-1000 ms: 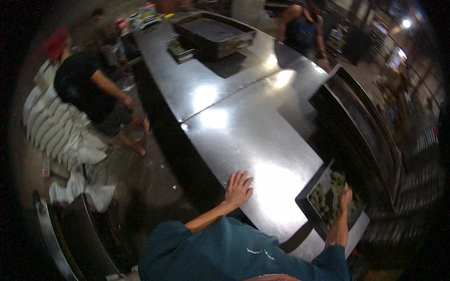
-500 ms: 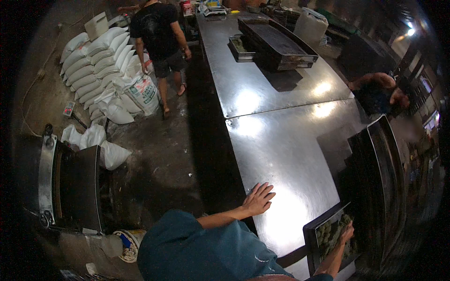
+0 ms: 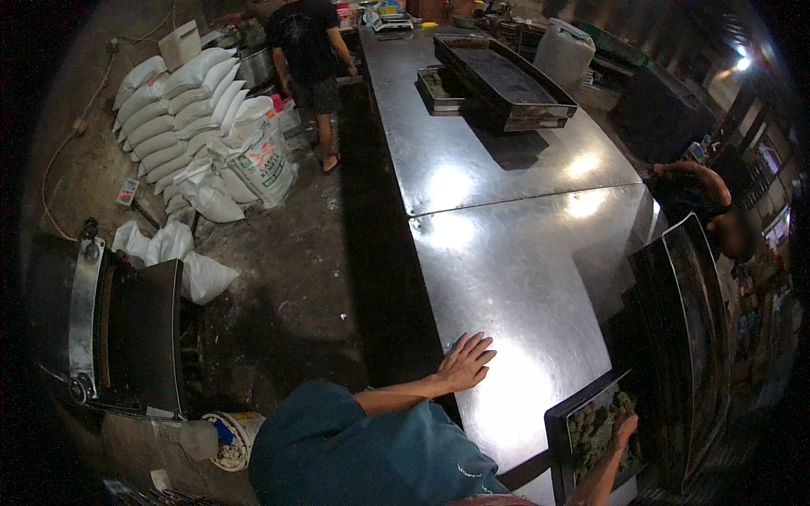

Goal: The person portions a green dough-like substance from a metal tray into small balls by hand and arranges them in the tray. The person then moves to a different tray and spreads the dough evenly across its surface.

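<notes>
My left hand (image 3: 467, 363) lies with spread fingers on the steel tabletop (image 3: 506, 287), near its left edge, holding nothing. At the lower right, my right hand (image 3: 624, 431) reaches into a dark rectangular tray (image 3: 558, 451). Its fingers are bunched against mottled greenish, lumpy stuff (image 3: 593, 426) inside the tray. What they hold, if anything, is hidden. The tray sits at the near right part of the table.
Tall dark stacked trays (image 3: 688, 337) stand along the right. Farther up the table lie a long tray (image 3: 506, 80) and a small pan (image 3: 440, 91). White sacks (image 3: 173, 118) are piled at the left. One person (image 3: 308, 59) stands beyond; another (image 3: 696, 190) bends at the right.
My right hand has shifted slightly down within the tray, while my left hand stays on the table. The person at the far left has walked farther off; the one at right has changed posture.
</notes>
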The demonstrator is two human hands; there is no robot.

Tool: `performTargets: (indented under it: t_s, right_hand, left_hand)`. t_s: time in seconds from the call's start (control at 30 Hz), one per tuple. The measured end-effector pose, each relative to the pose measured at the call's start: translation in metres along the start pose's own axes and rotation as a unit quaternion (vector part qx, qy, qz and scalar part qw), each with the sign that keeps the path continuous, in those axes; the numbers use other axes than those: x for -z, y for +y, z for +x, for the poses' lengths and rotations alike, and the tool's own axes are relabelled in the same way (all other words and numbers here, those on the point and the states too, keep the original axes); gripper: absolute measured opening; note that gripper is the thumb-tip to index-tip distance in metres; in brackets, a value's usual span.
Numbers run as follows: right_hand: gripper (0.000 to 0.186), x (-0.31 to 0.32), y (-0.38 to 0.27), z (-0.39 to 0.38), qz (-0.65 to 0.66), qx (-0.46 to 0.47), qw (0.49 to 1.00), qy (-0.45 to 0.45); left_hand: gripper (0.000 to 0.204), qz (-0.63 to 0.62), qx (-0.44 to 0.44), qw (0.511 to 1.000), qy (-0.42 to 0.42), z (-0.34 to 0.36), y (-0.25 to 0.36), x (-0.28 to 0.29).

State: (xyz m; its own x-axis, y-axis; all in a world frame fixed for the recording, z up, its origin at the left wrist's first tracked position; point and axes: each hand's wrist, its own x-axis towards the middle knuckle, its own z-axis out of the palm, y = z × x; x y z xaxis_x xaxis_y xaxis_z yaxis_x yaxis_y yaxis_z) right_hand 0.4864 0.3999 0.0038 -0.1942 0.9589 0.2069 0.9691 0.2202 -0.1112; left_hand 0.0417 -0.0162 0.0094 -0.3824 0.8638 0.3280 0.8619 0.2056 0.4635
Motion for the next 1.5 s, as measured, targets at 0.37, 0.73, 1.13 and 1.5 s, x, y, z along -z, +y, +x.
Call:
performTargets:
  t_s: [0.37,0.73,1.13,1.5]
  right_hand:
    - [0.033,0.067,-0.030,-0.056,0.675,-0.251,0.692,0.055]
    - [0.056,0.083,-0.094,-0.071,0.436,-0.313,0.837,0.105]
    - [0.039,0.143,-0.055,-0.163,0.715,-0.350,0.605,0.026]
    - [0.032,0.088,0.023,-0.096,0.090,-0.100,0.990,0.042]
  left_hand:
    - [0.047,-0.007,0.009,1.000,-0.015,-0.001,-0.001,-0.002]
    - [0.043,0.003,-0.009,1.000,-0.003,0.000,-0.005,-0.008]
    - [0.042,0.039,-0.029,0.999,-0.023,0.002,-0.008,-0.016]
    - [0.042,0.045,-0.016,0.997,-0.052,0.010,0.006,-0.015]
